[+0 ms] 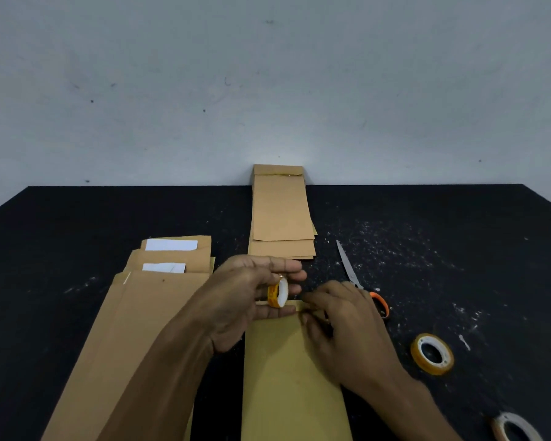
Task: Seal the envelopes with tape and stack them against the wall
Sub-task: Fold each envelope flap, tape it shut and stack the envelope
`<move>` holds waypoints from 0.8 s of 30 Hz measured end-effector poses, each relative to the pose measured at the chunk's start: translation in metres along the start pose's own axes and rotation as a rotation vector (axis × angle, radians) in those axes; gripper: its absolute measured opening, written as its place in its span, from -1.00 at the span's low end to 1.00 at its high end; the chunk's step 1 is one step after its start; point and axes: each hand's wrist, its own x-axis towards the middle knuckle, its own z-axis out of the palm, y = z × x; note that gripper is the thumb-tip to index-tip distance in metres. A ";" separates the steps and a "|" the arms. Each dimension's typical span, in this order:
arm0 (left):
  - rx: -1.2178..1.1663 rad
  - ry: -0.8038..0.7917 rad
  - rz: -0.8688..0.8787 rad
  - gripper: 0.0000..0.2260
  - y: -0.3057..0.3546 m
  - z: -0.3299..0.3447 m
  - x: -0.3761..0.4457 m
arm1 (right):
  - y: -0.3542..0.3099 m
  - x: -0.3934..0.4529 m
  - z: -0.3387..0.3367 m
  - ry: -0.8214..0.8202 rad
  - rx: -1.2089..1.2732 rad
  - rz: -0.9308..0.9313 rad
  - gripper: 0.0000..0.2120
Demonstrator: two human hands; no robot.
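Observation:
A brown envelope (287, 370) lies lengthwise in front of me on the black table (458, 249). My left hand (245, 300) holds a small yellow tape roll (278, 293) upright over the envelope's top edge, thumb below and fingers above. My right hand (341, 326) has its curled fingertips on the envelope's top flap just right of the roll. A stack of sealed envelopes (282, 218) leans against the wall (268, 90) beyond my hands. To the left lies a pile of open envelopes (147, 300) with white paper showing.
Scissors (350, 268) with an orange handle lie just right of my hands. A second yellow tape roll (431, 354) rests at the right, and a pale roll (516, 428) sits at the lower right corner. White specks scatter the right side of the table.

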 end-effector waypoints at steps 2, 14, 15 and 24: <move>-0.038 0.014 0.054 -0.71 -0.006 0.001 -0.002 | -0.001 0.000 -0.003 -0.022 0.056 0.026 -0.72; -0.258 -0.047 0.171 -0.72 -0.024 0.003 -0.005 | -0.018 0.003 -0.011 -0.021 0.613 0.058 -0.80; -0.265 -0.043 0.182 -0.70 -0.025 0.002 -0.005 | -0.018 0.003 -0.010 -0.028 0.630 0.055 -0.80; -0.374 0.073 0.365 -0.62 -0.023 0.006 -0.008 | -0.036 0.004 -0.011 0.128 0.831 0.181 -0.77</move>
